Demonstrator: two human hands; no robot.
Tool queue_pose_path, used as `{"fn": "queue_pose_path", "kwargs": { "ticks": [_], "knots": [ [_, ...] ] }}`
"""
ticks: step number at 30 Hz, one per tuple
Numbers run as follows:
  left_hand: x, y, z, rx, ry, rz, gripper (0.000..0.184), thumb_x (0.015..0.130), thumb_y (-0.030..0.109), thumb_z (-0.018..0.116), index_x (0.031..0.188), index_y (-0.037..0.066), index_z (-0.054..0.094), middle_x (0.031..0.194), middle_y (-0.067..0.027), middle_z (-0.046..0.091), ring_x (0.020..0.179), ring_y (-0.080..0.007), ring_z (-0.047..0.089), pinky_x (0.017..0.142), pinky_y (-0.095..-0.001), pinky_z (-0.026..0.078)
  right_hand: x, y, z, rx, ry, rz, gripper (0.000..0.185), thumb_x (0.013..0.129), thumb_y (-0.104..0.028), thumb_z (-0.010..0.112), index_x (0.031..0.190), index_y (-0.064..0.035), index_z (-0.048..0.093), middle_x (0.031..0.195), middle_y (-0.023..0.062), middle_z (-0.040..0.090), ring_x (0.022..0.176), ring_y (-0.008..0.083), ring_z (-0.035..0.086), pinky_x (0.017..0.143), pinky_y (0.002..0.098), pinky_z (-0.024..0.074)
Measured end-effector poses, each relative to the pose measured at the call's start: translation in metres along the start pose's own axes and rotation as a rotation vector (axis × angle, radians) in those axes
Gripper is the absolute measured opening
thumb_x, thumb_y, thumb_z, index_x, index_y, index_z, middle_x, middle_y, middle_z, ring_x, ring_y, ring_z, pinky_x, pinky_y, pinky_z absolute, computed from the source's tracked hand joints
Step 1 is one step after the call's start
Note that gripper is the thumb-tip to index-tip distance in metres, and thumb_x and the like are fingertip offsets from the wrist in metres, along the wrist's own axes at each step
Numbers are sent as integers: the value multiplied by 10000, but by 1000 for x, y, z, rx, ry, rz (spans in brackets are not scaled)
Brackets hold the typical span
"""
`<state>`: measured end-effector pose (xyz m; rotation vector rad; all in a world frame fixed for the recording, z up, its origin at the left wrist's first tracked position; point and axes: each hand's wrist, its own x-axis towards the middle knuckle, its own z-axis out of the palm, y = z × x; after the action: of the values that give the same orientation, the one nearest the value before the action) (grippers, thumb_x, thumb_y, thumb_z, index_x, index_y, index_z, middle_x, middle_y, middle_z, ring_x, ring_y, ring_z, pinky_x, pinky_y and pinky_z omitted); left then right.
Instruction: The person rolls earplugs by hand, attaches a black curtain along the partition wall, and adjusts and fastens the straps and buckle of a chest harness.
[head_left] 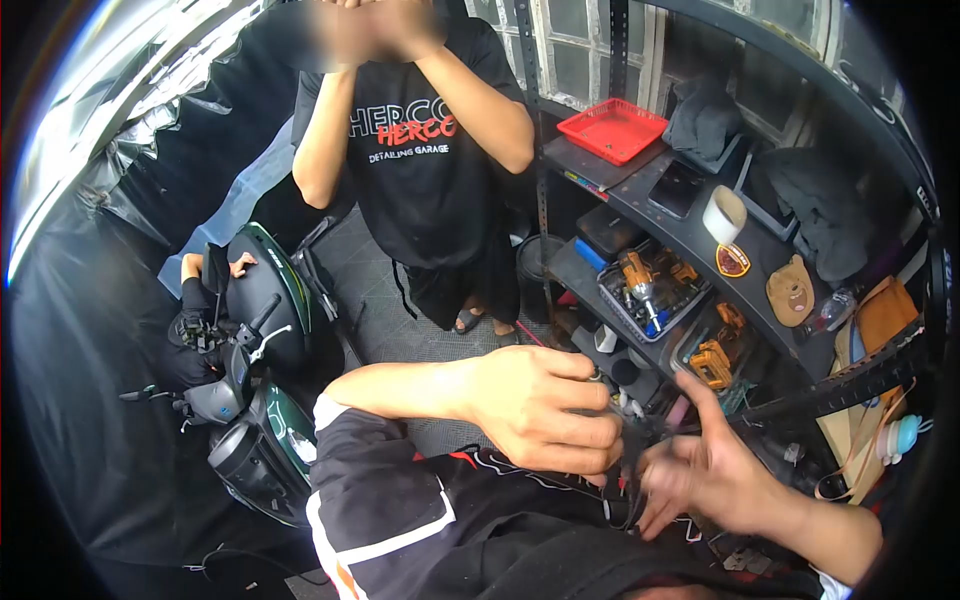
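Observation:
My left hand [548, 410] is held out in front of my body, its back toward me and its fingers curled closed. A dark, thin, blurred thing [632, 462] is at its fingertips, too smeared to name. Just to the right, my right hand [715, 470] has one digit stretched upward. Its other fingers are spread, partly bent and blurred, close to the dark thing; no firm grip shows. The two hands are a short gap apart. Beneath them are my black clothing [480, 530] and several thin cords.
A person in a black shirt [410, 150] stands opposite, hands raised. A scooter [255, 400] stands at left, with another person beside it. Shelves at right hold a red basket [612, 132], a phone [679, 190], a tape roll [724, 214] and bins with power drills [638, 280].

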<state>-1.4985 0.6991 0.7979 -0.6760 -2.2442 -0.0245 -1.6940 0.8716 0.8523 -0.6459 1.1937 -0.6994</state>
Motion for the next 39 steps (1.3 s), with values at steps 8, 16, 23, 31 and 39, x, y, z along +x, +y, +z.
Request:
{"fn": "queue_pose_path", "kwargs": {
  "ticks": [8,16,23,31,39],
  "knots": [
    [28,6,17,142,43,94,197,884,279,668,802,101,684,811,-15,614,627,-117,538,530,-255,369,-12,22,-4,-708,-96,-368,682,894,-567,680,627,53,581,528,132,539,521,167,560,486,364,455],
    [72,27,23,201,-130,180,215,842,286,727,827,80,670,820,-4,595,674,-114,568,582,-260,418,-68,12,-21,-926,-9,-265,699,945,-532,608,597,70,535,488,168,520,473,281,560,514,429,467],
    [105,28,46,61,-129,213,209,836,233,742,743,80,635,756,-1,559,608,-120,552,538,-264,397,-89,40,-53,-841,25,-420,544,912,-445,689,676,28,562,549,121,548,493,235,507,524,387,441],
    [111,17,70,201,-137,176,266,824,227,753,674,136,553,698,30,492,546,-90,484,499,-257,343,-128,62,-104,-810,67,-374,460,883,-421,725,723,0,632,544,72,544,538,114,514,535,335,432],
    [94,2,77,508,-129,116,230,813,304,728,713,147,593,670,47,437,555,-87,443,506,-252,325,-146,69,-135,-587,54,-194,477,885,-476,726,747,-20,714,558,-11,583,540,45,527,519,221,401]
  ]
}}
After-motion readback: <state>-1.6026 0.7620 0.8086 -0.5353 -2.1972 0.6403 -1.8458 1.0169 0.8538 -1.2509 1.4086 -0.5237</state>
